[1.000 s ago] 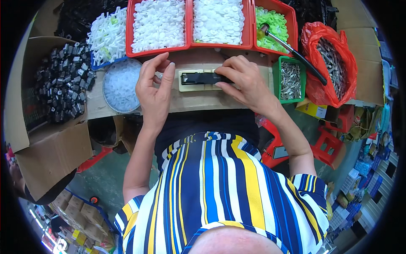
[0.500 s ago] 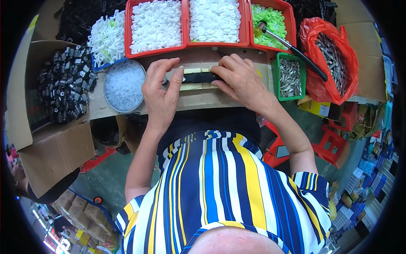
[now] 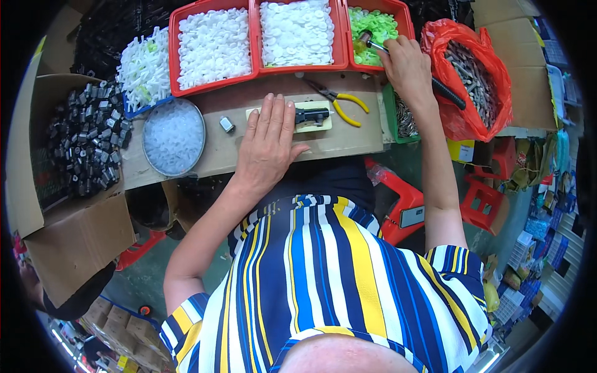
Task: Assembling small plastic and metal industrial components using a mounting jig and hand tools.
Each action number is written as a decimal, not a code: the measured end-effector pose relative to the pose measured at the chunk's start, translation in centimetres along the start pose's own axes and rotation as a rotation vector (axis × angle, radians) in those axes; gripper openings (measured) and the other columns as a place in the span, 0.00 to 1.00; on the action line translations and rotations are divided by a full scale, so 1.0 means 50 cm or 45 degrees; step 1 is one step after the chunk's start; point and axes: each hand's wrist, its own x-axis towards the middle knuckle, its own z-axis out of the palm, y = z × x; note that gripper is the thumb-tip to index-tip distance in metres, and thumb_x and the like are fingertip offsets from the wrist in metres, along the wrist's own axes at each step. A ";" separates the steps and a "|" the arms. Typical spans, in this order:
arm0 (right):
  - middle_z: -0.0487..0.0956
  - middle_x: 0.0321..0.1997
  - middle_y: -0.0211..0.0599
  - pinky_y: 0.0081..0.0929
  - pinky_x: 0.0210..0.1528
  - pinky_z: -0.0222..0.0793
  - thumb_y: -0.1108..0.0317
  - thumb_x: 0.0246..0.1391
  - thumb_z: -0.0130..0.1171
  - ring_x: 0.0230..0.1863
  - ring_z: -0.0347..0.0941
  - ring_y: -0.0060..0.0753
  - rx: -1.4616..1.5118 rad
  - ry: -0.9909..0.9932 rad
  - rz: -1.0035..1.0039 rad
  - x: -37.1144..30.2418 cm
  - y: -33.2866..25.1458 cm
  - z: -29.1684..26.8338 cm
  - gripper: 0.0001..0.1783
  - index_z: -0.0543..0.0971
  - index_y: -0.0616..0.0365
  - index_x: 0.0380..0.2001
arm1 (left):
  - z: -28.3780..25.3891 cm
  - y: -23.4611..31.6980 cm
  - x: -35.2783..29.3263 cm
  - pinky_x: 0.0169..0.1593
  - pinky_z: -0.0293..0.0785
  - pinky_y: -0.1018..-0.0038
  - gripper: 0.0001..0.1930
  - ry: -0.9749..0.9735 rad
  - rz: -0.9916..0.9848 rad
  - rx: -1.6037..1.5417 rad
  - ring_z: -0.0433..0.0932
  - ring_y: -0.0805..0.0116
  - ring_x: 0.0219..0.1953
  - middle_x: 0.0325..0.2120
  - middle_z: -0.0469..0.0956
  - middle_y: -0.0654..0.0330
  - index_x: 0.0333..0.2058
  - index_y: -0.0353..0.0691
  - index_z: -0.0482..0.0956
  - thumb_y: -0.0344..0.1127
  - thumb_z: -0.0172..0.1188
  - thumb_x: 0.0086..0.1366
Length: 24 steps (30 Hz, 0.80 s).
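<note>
- Between the round bowl [image 3: 168,174] and my left hand [image 3: 267,143] I could slip through, around one small metal block [image 3: 227,124].
- My flattened palm bars the pale pad's [image 3: 320,126] left end.
- Pliers [image 3: 334,96] obstruct its far right corner.
- Red trays [image 3: 305,69] wall off the back.
- The hammer [image 3: 449,93] and my right hand [image 3: 407,71] block the green bin [image 3: 390,112].

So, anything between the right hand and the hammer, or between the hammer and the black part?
Nothing visible separates right hand and hammer. Between hammer and black part: the red tray's front rim, then the yellow-handled pliers by the part's right end. The left hand hides the part's left end.
</note>
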 end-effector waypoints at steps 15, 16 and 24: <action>0.79 0.30 0.54 0.48 0.30 0.73 0.71 0.59 0.55 0.32 0.78 0.59 0.589 -0.323 -0.058 -0.077 -0.110 -0.137 0.08 0.69 0.59 0.40 | 0.021 -0.021 0.003 0.59 0.70 0.55 0.38 0.091 0.232 0.342 0.72 0.39 0.57 0.53 0.72 0.33 0.57 0.22 0.69 0.56 0.56 0.63; 0.78 0.29 0.54 0.48 0.30 0.73 0.71 0.59 0.55 0.31 0.78 0.59 0.603 -0.301 -0.142 -0.095 -0.132 -0.139 0.07 0.69 0.60 0.39 | 0.020 -0.019 0.006 0.59 0.70 0.55 0.38 0.096 0.241 0.340 0.72 0.39 0.57 0.53 0.72 0.33 0.57 0.22 0.69 0.56 0.56 0.63; 0.78 0.30 0.44 0.41 0.30 0.70 0.69 0.58 0.59 0.30 0.78 0.46 0.566 -0.084 -0.225 -0.104 -0.191 -0.191 0.15 0.72 0.62 0.46 | 0.014 -0.016 0.006 0.62 0.68 0.56 0.37 0.016 0.201 0.372 0.70 0.41 0.61 0.56 0.71 0.35 0.59 0.23 0.67 0.55 0.53 0.66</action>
